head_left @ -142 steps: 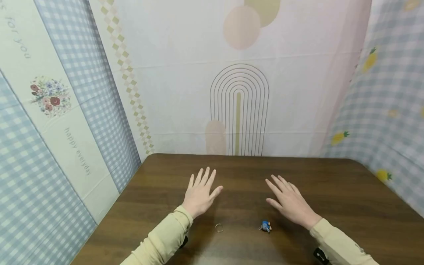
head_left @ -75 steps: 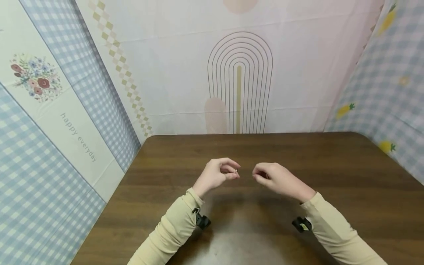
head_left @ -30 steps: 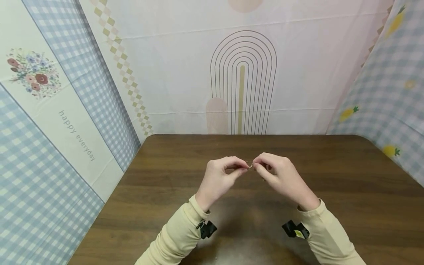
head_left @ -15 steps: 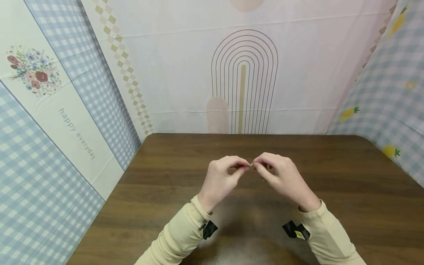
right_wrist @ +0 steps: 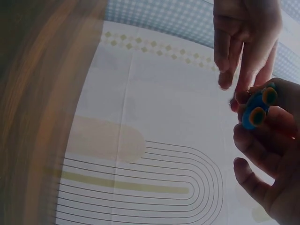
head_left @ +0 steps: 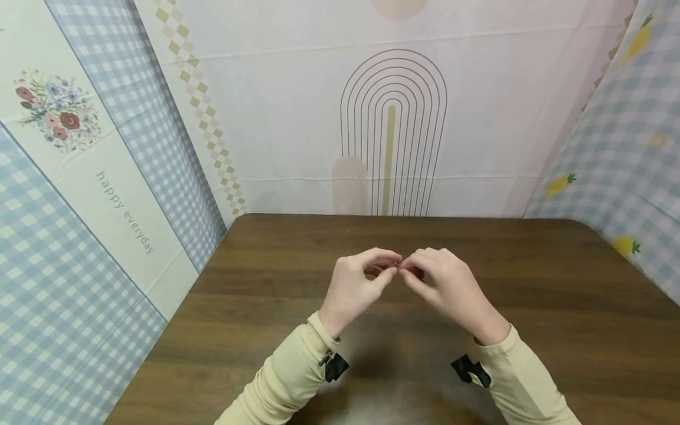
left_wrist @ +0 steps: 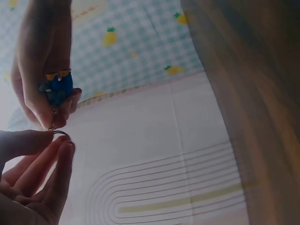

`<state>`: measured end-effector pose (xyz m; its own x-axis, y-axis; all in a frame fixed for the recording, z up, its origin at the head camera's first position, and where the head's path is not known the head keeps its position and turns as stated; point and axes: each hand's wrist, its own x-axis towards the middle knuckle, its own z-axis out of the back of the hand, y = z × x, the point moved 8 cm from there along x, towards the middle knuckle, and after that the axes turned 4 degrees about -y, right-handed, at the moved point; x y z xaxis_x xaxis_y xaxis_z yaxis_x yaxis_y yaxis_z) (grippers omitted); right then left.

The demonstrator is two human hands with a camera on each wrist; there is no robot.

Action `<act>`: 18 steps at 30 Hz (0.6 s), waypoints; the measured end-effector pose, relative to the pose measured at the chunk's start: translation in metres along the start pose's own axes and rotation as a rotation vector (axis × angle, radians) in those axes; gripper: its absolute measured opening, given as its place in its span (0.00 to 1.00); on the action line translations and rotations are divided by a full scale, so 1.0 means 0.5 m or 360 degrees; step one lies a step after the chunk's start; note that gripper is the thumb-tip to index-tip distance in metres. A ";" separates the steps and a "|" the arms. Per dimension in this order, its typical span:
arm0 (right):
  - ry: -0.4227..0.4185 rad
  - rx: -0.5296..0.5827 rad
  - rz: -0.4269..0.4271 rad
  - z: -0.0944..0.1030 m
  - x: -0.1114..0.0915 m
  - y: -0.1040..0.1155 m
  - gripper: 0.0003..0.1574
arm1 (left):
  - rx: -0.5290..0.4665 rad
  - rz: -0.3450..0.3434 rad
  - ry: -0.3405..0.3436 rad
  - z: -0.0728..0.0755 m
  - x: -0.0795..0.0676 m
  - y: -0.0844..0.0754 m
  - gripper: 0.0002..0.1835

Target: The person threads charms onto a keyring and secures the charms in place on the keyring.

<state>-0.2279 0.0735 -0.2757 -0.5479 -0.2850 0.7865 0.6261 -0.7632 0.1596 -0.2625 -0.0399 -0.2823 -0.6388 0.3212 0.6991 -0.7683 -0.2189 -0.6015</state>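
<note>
Blue-checked cloth (head_left: 133, 94) hangs at far left, beside the brown wooden table (head_left: 255, 295). Moving right, we find the left hand (head_left: 353, 289) raised over the table, thumb and fingers pinching a thin metal ring (left_wrist: 61, 132). Just beside it — fingertips close together — we record the right hand (head_left: 454, 286), fingers curled round a small blue figurine (left_wrist: 61, 88). Its metal link (left_wrist: 51, 126) reaches the ring; whether they are joined, we cannot tell. Pineapple-print cloth (head_left: 611, 177) hangs furthest right.
</note>
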 end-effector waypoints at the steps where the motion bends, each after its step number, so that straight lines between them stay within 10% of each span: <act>1: -0.0005 0.0015 -0.0023 0.000 0.000 -0.005 0.06 | -0.0068 0.0056 -0.0013 0.001 0.002 0.003 0.07; 9: -0.0008 0.0199 -0.0111 0.001 0.005 -0.033 0.06 | -0.0605 0.0463 -0.0091 0.007 0.014 0.004 0.08; 18: 0.0039 0.0130 -0.0184 -0.003 0.005 -0.059 0.09 | -0.0918 0.0735 -0.0092 -0.034 0.011 0.079 0.10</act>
<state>-0.2487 0.0941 -0.2793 -0.6318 -0.2124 0.7455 0.6005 -0.7423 0.2974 -0.2955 -0.0310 -0.3088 -0.9053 0.2613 0.3350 -0.2875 0.2040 -0.9358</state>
